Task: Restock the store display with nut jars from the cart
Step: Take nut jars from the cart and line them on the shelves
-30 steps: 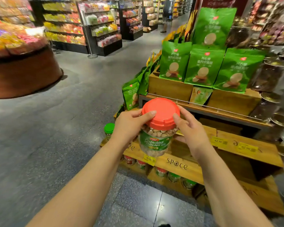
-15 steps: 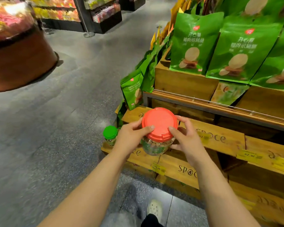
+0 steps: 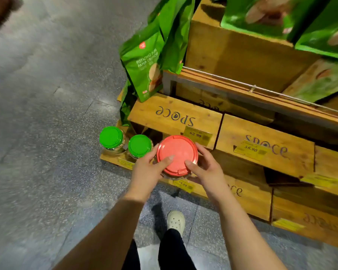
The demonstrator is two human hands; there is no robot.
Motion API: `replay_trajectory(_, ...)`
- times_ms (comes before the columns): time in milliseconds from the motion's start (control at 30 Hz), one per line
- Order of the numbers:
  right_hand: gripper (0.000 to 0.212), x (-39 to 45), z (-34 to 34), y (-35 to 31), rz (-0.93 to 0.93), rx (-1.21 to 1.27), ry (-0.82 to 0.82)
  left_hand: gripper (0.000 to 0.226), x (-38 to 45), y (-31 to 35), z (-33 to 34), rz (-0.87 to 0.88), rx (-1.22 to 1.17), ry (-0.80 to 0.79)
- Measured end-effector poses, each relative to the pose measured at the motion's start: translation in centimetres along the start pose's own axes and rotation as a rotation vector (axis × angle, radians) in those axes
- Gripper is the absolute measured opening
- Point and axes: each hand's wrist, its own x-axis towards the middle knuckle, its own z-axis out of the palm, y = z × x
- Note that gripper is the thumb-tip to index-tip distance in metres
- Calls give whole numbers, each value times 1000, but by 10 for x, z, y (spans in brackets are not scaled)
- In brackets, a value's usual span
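A clear nut jar with a red lid (image 3: 177, 153) is seen from above, low at the bottom step of the wooden display (image 3: 250, 195). My left hand (image 3: 147, 172) grips its left side and my right hand (image 3: 207, 171) grips its right side, thumbs resting on the lid. Whether the jar rests on the wood I cannot tell. Immediately to its left stand two jars with green lids (image 3: 111, 137) (image 3: 139, 146), on the corner of the same low step.
Wooden "Space" crates (image 3: 174, 115) with yellow price tags (image 3: 197, 135) rise in steps behind the jar. Green snack bags (image 3: 144, 65) stand above and to the left. Grey stone floor (image 3: 47, 133) spreads left. My shoe (image 3: 176, 221) is just below the hands.
The jar has dropped from chest height down to the lowest step, beside the green-lidded jars. My view has tilted down and moved closer to the display.
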Motion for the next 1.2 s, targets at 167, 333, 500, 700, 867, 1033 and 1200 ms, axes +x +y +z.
replay_trajectory(167,60,46,12,58,82,8,39,67,61,-65,-13,-77,-10,27)
replay_trajectory(333,60,88,15,104,148,12,63,53,103,-108,-19,-89,22,-3)
replay_trajectory(500,60,127,16,138,192,50,83,61,138,-139,-17,-69,68,25)
replay_trajectory(700,59,168,13,166,214,18,92,50,178,-164,-8,-73,151,17)
replay_trajectory(867,58,191,10,187,226,35,102,52,201,-184,-1,-47,139,4)
replay_trajectory(1033,55,206,7,205,213,10,120,40,209,-199,0,-83,97,53)
replay_trajectory(1200,56,216,6,212,177,-9,122,43,215,-201,-1,-98,103,63)
